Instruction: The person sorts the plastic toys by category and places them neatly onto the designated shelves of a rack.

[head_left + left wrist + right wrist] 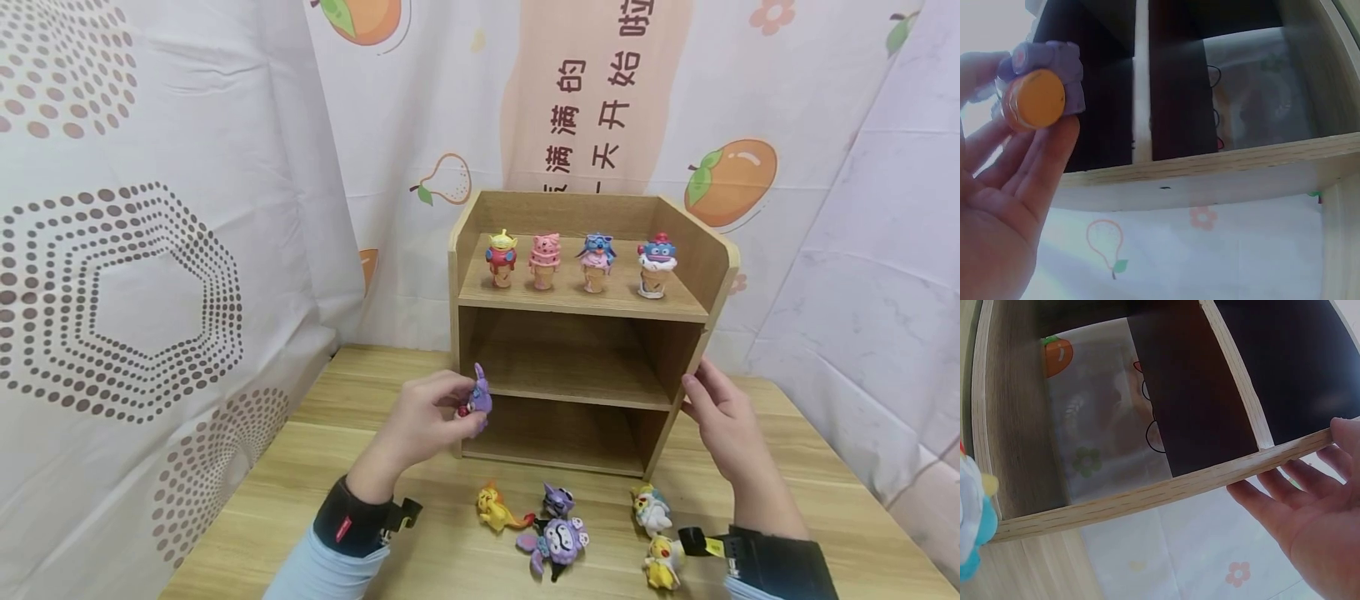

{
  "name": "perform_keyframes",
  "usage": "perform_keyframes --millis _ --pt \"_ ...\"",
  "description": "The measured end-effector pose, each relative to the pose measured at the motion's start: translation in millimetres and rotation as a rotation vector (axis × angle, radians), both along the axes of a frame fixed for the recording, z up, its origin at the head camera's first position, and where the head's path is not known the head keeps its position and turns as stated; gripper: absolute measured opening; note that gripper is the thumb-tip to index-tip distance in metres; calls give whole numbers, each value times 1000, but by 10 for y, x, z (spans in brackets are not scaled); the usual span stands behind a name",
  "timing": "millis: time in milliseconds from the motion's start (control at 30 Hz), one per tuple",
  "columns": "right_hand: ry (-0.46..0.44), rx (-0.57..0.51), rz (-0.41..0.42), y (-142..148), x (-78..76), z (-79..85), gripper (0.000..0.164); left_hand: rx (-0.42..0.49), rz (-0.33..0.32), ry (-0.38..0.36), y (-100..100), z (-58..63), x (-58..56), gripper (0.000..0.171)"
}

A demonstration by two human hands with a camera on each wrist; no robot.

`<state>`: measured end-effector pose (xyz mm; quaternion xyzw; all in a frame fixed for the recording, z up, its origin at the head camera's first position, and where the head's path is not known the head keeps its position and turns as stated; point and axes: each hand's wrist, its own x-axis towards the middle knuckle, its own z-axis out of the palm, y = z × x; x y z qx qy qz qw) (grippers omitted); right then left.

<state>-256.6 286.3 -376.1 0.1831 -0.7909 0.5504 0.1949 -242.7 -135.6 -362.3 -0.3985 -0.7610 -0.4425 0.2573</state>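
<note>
My left hand [435, 412] pinches a small purple figurine [481, 398] between thumb and fingers, in front of the left side of a wooden shelf unit [581, 304]. In the left wrist view the purple figurine [1066, 62] shows a round orange underside turned to the camera. At the unit's right side my right hand [723, 421] holds the edge of the side panel. The right wrist view has its thumb at the front edge of the panel [1172, 485] and the fingers [1272, 503] along the outer face.
Several ice-cream-cone figurines [544, 260] stand in a row on the top shelf. On the wooden table [780, 467] before the unit lie a yellow figurine [495, 508], purple ones [561, 540], a white one [651, 510] and a yellow-and-white one [663, 562]. Printed curtains [420, 108] hang behind.
</note>
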Motion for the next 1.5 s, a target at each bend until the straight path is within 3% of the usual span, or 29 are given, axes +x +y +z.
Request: perform_keyframes --millis 200,600,867,1200,1500 --pt "2 6 -1 9 -4 -8 54 44 59 5 18 29 33 27" --pt "-1 -14 15 8 -3 -14 54 74 213 153 110 56 56 27" --pt "-9 -14 16 22 1 -41 54 108 261 154 232 67 57 26" --pt "-10 -30 24 17 -6 -42 54 148 413 160 433 81 -9 30" --pt "-10 -18 29 10 1 -30 55 81 517 183 623 104 -144 32"
